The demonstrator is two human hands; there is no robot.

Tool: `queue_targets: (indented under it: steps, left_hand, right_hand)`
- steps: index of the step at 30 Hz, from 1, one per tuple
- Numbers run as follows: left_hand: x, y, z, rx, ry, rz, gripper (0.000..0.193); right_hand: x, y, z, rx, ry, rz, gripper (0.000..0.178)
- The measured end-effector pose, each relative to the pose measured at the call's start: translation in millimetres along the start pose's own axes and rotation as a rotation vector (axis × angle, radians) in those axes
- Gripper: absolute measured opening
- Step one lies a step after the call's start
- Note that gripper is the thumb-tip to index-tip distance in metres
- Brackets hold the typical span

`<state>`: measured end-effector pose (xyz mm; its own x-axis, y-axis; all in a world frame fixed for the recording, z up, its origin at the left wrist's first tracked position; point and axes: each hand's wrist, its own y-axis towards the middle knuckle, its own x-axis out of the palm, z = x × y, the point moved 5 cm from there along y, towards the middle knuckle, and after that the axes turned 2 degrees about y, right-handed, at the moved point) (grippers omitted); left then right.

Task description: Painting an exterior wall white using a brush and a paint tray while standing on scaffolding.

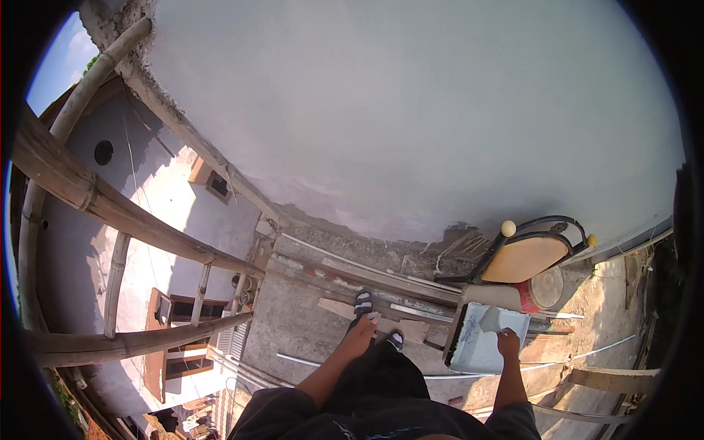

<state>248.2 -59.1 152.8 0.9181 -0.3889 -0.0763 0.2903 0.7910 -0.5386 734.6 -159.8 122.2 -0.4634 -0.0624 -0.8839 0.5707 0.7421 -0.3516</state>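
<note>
My right hand [507, 342] is closed on the handle of a putty knife [494, 320]. Its broad grey blade reaches over a rectangular tray [456, 358] coated in pale blue-white paste. In front of my legs, my left hand [358, 339] is closed, and a small greyish bit shows at its fingertips. What it holds is too small to make out. Beyond both hands rises a large wall [411, 117] with a smooth pale grey coat, darker and patchy along its lower edge.
A black-framed chair [524, 258] with a tan back stands against the wall, beside a red bucket [526, 297]. Bamboo poles [139, 220] cross on the left, with a house [176, 198] beyond. Planks [411, 330] and thin pipes lie around my feet.
</note>
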Motion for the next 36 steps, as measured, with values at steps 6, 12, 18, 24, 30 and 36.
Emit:
queue_targets:
  steps: [6,12,18,24,30,36]
  left_hand:
    - [40,19,15,0.216,0.137,-0.066,0.040]
    - [104,16,92,0.262,0.090,-0.315,0.031]
    - [119,3,180,0.544,0.000,-0.321,0.033]
    - [92,5,211,0.555,0.016,-0.213,0.037]
    - [70,9,238,0.491,-0.235,-0.119,0.039]
    - [52,28,243,0.510,-0.295,-0.053,0.030]
  right_hand:
    - [-63,-53,2,-0.082,0.278,0.375,0.022]
    - [-114,-79,-124,0.002,1.404,0.092,0.011]
    - [-132,-76,-256,-0.235,1.609,-0.096,0.011]
    - [-137,-85,-323,-0.518,1.062,0.226,0.018]
    - [-132,-112,-372,-0.795,0.653,0.515,0.029]
    - [-102,-113,-394,-0.851,0.647,0.488,0.030]
